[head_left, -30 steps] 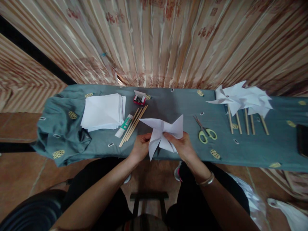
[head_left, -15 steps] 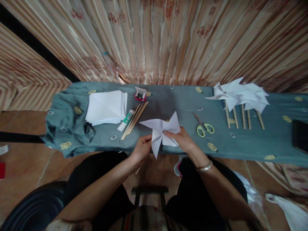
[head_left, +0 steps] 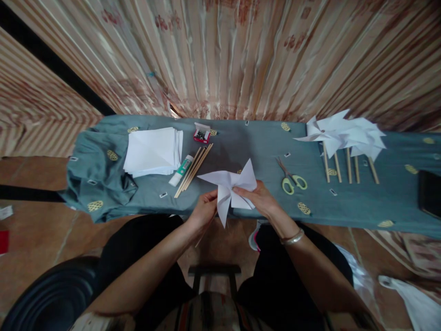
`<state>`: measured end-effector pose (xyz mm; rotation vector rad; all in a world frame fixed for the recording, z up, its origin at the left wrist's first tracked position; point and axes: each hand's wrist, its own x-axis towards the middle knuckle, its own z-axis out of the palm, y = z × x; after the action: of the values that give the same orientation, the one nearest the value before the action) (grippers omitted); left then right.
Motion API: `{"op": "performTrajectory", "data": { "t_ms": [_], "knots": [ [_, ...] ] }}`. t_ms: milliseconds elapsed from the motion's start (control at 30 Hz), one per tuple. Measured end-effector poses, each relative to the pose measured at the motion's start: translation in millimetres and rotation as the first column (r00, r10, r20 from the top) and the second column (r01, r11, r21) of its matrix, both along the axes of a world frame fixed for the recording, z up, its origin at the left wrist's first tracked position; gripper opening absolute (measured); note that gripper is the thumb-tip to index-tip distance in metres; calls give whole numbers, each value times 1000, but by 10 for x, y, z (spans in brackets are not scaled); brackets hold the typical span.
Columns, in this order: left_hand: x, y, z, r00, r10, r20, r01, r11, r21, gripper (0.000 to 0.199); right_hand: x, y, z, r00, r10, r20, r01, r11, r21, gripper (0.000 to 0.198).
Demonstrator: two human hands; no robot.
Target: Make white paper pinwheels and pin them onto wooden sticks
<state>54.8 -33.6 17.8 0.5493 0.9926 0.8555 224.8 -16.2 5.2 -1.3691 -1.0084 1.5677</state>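
Note:
A white paper pinwheel (head_left: 224, 193) is held up at the table's near edge. My right hand (head_left: 258, 197) grips it from the right, thumb pressed near the pin at its centre, other fingers hidden behind the paper. On the left side, my left hand (head_left: 205, 209) is closed just behind the blades. Part of a thin wooden stick (head_left: 202, 236) shows below that hand, running up behind it; where it meets the pinwheel is hidden. Scissors with green handles (head_left: 292, 181) lie partly open to the right of my right hand.
Left on the cloth-covered table (head_left: 262, 147) are a stack of white paper (head_left: 151, 151), a glue stick (head_left: 181, 171), several wooden sticks (head_left: 196, 170) and a small red box of pins (head_left: 201, 134). Several pinwheels on sticks (head_left: 341, 133) lie at right, near a dark object (head_left: 429, 193).
The view has shifted very slightly. My right thumb has slid a little left at the pinwheel's centre, where the pin shows more clearly; both hands keep their holds.

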Motion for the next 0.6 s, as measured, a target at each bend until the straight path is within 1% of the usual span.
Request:
{"op": "performTrajectory", "data": {
  "t_ms": [100, 200, 233, 300, 367, 500, 600],
  "knots": [
    [-13, 31, 15, 1000, -24, 14, 24, 1000, 9, 37, 7, 4, 19, 1000, -8, -4, 8, 1000, 7, 39],
    [-59, 41, 4, 999, 41, 7, -42, 998, 56, 47, 4, 5, 46, 1000, 1, 5, -1, 999, 40, 38],
    [-77, 42, 1, 999, 46, -9, -46, 996, 75, 51, 0, 3, 55, 1000, 7, 16, -8, 998, 57, 38],
    [-106, 49, 8, 998, 4, -64, 3, 994, 112, 56, -19, -7, 71, 999, 12, 49, -17, 995, 101, 37],
    [-119, 63, 39, 989, -42, -144, 64, 986, 152, 54, -52, -30, 87, 996, -5, 93, -8, 990, 143, 36],
    [-117, 105, 147, 957, 22, -291, 53, 967, 249, 41, -135, -106, 140, 979, -74, 192, 33, 978, 208, 32],
    [-133, 117, 221, 943, 46, -329, 58, 952, 301, 31, -168, -159, 200, 965, -113, 235, 50, 965, 259, 32]
  ]
}}
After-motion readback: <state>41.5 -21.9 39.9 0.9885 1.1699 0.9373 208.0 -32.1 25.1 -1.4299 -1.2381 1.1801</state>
